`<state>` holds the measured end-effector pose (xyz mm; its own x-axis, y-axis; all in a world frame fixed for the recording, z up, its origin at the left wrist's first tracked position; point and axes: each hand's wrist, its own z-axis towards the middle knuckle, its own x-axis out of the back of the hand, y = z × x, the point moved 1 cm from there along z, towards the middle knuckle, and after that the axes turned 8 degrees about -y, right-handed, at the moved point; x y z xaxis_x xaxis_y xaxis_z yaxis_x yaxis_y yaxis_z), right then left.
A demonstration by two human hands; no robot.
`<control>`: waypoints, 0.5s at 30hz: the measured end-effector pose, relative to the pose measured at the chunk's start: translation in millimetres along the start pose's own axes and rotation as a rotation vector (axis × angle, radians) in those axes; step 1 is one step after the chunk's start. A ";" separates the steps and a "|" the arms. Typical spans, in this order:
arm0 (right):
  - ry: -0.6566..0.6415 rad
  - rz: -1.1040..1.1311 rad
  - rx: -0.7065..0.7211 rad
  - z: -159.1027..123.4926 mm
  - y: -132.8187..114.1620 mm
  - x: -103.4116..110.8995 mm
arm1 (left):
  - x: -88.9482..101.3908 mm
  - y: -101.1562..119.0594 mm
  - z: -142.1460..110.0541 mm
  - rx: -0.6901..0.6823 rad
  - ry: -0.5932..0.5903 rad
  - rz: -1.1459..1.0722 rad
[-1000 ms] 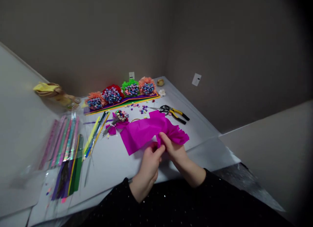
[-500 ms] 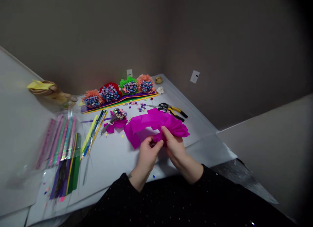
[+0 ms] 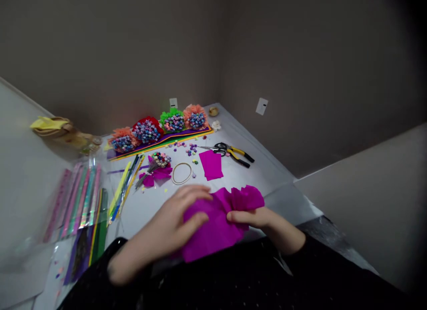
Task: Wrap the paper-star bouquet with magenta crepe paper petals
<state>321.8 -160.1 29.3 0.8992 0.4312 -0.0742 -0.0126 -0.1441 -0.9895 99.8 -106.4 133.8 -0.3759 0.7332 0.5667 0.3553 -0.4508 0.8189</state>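
A white-topped table (image 3: 248,174) is spread below and beyond the grip; well to its left, a clear plastic packet of glittery pastel strips (image 3: 71,203) is seen, with purple and green strips (image 3: 100,232) laid at its near end; far beyond the grip, four crepe-wrapped clusters of tiny stars (image 3: 147,131) are ranged along stacked coloured sheets (image 3: 163,140); a ruffled magenta crepe paper sheet (image 3: 213,230) is held just before the body, its gathered edge pinched firmly in the right hand (image 3: 255,217), thumb on top and fingers hidden beneath; the left hand (image 3: 176,216) is spread at the sheet's left side, thumb and fingers parted widely, and whether the paper is touched by it cannot be told; beyond the right hand, a yellow-and-black-handled pliers-like tool (image 3: 238,150) is overlapped by scissors (image 3: 208,148); beyond the left hand, a stemmed star bunch (image 3: 160,159) is laid by magenta scraps (image 3: 163,172); straight beyond the grip are seen a magenta paper rectangle (image 3: 211,165), a thin pale hoop (image 3: 191,173) to its left and, farther off, loose purple stars (image 3: 192,147).
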 end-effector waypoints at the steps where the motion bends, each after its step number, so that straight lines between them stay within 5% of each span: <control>1: -0.067 -0.065 0.018 -2.6 -1.0 3.1 | -1.0 -9.7 13.1 0.025 0.020 0.052; 5: -0.171 -0.144 -0.036 -5.8 0.7 11.8 | -22.0 -38.4 61.4 0.043 -0.205 0.087; 9: -0.062 -0.166 -0.168 -4.4 5.3 13.7 | -31.0 -33.0 73.9 0.025 -0.177 0.184; 15: -0.048 -0.149 -0.171 10.3 4.8 6.9 | -31.1 -32.8 69.6 0.002 -0.167 0.145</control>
<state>323.5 -148.7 22.8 0.8639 0.5000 0.0613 0.1965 -0.2224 -0.9549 159.4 -79.1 82.9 -0.1734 0.7352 0.6553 0.3968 -0.5569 0.7297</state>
